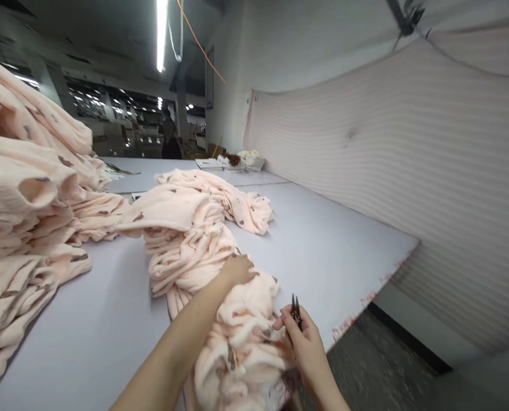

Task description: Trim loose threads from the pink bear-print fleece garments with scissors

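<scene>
A heap of pale pink fleece garments with small brown prints lies on the white table. My left hand rests on top of the heap, its fingers curled into the fabric. At the near end of the heap my right hand pinches a small pair of dark thread snips, points up, while also touching the fleece.
A tall stack of the same pink garments fills the left side. A striped pink fabric wall runs along the right. The table's right edge drops to a dark floor. Small items lie at the table's far end. A person stands far off.
</scene>
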`<move>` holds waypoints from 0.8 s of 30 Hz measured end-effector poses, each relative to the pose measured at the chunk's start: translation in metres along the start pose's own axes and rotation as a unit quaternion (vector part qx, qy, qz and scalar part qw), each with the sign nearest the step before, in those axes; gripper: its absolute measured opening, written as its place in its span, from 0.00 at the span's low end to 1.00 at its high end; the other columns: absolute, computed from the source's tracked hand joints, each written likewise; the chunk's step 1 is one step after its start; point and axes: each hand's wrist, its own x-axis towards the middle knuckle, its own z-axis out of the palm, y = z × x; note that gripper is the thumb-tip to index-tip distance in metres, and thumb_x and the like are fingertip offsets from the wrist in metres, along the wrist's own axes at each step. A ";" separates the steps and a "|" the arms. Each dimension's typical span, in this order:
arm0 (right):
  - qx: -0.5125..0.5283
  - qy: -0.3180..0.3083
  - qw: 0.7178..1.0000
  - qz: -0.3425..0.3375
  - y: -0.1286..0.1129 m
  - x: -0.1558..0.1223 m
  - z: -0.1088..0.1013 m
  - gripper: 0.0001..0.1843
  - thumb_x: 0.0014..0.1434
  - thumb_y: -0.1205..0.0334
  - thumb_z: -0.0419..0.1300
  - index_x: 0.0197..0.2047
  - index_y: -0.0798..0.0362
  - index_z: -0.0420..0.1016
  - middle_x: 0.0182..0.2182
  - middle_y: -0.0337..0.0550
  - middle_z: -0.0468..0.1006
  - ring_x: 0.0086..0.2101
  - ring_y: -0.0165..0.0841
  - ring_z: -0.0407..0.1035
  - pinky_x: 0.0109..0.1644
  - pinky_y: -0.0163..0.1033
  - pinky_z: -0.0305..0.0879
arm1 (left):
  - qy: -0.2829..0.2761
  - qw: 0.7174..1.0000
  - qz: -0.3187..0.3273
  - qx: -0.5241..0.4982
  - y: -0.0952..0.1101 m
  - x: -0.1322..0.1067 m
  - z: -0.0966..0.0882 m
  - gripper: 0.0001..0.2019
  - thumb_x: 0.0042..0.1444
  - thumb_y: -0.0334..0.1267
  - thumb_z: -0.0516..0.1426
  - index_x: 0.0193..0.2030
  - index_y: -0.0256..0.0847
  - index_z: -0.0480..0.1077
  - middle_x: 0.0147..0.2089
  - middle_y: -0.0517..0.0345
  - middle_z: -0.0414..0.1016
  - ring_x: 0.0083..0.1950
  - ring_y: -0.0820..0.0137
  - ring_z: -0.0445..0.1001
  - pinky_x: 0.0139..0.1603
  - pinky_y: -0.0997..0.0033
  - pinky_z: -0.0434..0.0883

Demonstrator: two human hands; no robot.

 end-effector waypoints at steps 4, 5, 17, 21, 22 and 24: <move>-0.003 -0.156 0.983 0.092 0.013 -0.071 -0.009 0.16 0.59 0.49 0.58 0.36 0.54 0.72 0.22 0.36 0.72 0.28 0.31 0.66 0.35 0.34 0.63 | 0.014 1.000 -0.003 0.016 -0.023 -0.008 0.004 0.15 0.61 0.44 0.54 0.50 0.40 0.68 0.55 0.50 0.70 0.53 0.62 0.70 0.54 0.51 0.67; -0.002 -0.174 0.978 0.113 0.021 -0.090 -0.010 0.16 0.59 0.49 0.58 0.37 0.54 0.71 0.22 0.35 0.70 0.26 0.30 0.64 0.33 0.33 0.62 | 0.019 1.000 0.000 0.020 -0.027 -0.010 0.004 0.15 0.60 0.44 0.54 0.51 0.39 0.68 0.55 0.50 0.70 0.54 0.61 0.70 0.55 0.50 0.67; -0.186 -0.270 0.944 -0.035 0.066 -0.166 0.023 0.12 0.57 0.57 0.60 0.43 0.51 0.77 0.33 0.44 0.75 0.35 0.36 0.72 0.38 0.34 0.66 | 0.104 0.991 0.038 0.069 -0.029 -0.038 0.003 0.15 0.60 0.44 0.54 0.50 0.39 0.69 0.54 0.51 0.71 0.54 0.61 0.69 0.56 0.49 0.66; -0.163 -0.268 0.948 -0.050 0.067 -0.164 0.044 0.13 0.57 0.57 0.59 0.44 0.49 0.79 0.32 0.44 0.78 0.35 0.36 0.74 0.37 0.34 0.67 | 0.123 0.989 0.047 0.067 -0.032 -0.042 0.004 0.15 0.60 0.44 0.54 0.49 0.38 0.69 0.54 0.51 0.71 0.55 0.61 0.70 0.56 0.48 0.66; -0.156 -0.268 0.949 -0.053 0.068 -0.163 0.049 0.13 0.58 0.56 0.58 0.44 0.49 0.79 0.32 0.44 0.78 0.35 0.36 0.74 0.38 0.34 0.67 | 0.127 0.989 0.048 0.066 -0.033 -0.042 0.005 0.15 0.60 0.44 0.54 0.49 0.38 0.69 0.54 0.51 0.71 0.55 0.61 0.70 0.56 0.48 0.66; -0.146 -0.265 0.951 -0.062 0.070 -0.162 0.055 0.13 0.59 0.56 0.57 0.42 0.48 0.80 0.32 0.45 0.79 0.35 0.36 0.75 0.38 0.34 0.68 | 0.131 0.988 0.049 0.062 -0.035 -0.042 0.006 0.15 0.60 0.44 0.54 0.49 0.38 0.69 0.54 0.51 0.71 0.55 0.61 0.69 0.56 0.48 0.65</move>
